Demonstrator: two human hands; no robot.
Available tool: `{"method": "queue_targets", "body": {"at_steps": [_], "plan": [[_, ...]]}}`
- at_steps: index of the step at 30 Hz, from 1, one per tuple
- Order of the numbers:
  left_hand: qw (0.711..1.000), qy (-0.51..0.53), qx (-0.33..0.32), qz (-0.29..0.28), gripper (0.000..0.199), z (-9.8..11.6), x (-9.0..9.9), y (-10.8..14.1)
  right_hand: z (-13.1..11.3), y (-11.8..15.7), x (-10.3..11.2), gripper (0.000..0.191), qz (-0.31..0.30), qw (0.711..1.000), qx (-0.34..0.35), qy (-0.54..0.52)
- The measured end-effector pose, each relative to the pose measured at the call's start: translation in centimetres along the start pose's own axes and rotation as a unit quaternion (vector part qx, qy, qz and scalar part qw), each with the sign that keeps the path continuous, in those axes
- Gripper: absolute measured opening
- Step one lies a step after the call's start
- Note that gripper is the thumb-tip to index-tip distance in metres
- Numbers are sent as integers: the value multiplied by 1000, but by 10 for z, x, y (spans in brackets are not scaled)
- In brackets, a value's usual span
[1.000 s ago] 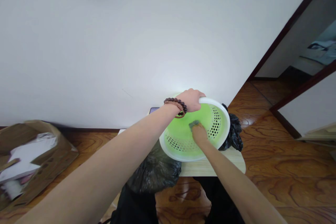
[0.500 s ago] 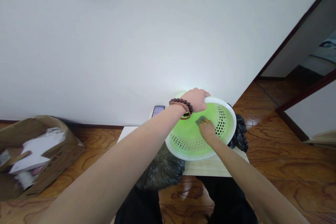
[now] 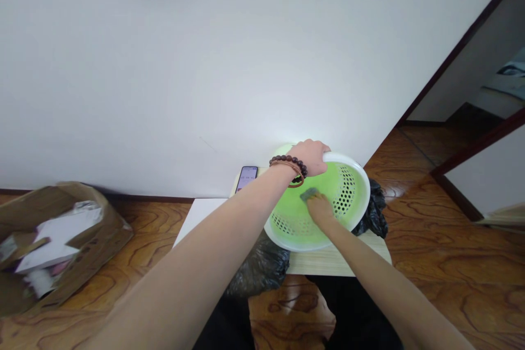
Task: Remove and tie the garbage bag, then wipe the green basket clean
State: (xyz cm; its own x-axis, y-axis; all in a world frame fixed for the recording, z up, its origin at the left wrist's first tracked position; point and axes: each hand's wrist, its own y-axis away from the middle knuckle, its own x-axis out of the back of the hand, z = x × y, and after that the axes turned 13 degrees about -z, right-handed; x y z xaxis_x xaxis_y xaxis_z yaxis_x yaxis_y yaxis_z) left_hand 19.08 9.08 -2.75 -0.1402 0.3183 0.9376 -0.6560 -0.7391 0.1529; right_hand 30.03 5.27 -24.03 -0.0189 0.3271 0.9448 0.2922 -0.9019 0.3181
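Observation:
A green basket with a white rim (image 3: pixel 361 197) and rows of holes in its side stands tilted on a small light wood table (image 3: pixel 320 263). My left hand (image 3: pixel 310 156), with beads at the wrist, is closed on the far part of the rim. Inside the basket, my right hand (image 3: pixel 320 209) grips a grey-green cloth (image 3: pixel 309 193) against the green inner surface. The fingertips of my right hand are partly hidden by the cloth.
A phone (image 3: pixel 247 176) lies by the wall, left of the basket. Black plastic bags (image 3: pixel 262 265) (image 3: pixel 374 210) are at both sides of it. An open cardboard box (image 3: pixel 94 246) with papers stands on the floor at the left. A white surface (image 3: pixel 200 213) adjoins the table.
My right hand and the cloth have moved slightly left and down inside the basket. My left hand has shifted a little to the right with the rim still in its grasp.

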Motion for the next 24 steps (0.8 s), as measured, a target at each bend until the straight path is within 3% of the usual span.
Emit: {"method": "queue_targets", "body": {"at_steps": [2, 4, 7, 9, 11, 13, 15, 19, 21, 24], "plan": [[1000, 5, -6, 4, 38, 1, -1, -1, 19, 3, 2, 34, 20, 999, -7, 27], [1000, 6, -12, 7, 37, 2, -2, -1, 15, -1, -1, 34, 23, 999, -26, 19], [1000, 2, -10, 3, 35, 1, -2, 0, -25, -17, -10, 37, -4, 997, -51, -56], [1000, 7, -5, -4, 37, 0, -1, 1, -55, -27, -15, 39, -10, 992, -31, -120], [1000, 15, -3, -10, 40, -2, 0, 2, -70, -30, -17, 40, -3, 990, -8, -139], [1000, 19, -2, -10, 42, -4, 1, 3, -63, -27, -16, 37, -9, 993, 10, -116], [1000, 21, -2, -6, 42, -5, 2, 4, -38, -20, -14, 34, -13, 998, 15, -57], [1000, 29, -5, -2, 41, -2, 3, 6, 9, -10, -12, 36, 37, 999, -2, 27], [999, 32, -13, 2, 38, 0, 3, 7, 7, -14, -12, 36, 36, 999, -25, 11], [999, 41, -19, 8, 37, 0, 3, 8, -27, -28, -12, 37, -9, 996, -53, -65]]}}
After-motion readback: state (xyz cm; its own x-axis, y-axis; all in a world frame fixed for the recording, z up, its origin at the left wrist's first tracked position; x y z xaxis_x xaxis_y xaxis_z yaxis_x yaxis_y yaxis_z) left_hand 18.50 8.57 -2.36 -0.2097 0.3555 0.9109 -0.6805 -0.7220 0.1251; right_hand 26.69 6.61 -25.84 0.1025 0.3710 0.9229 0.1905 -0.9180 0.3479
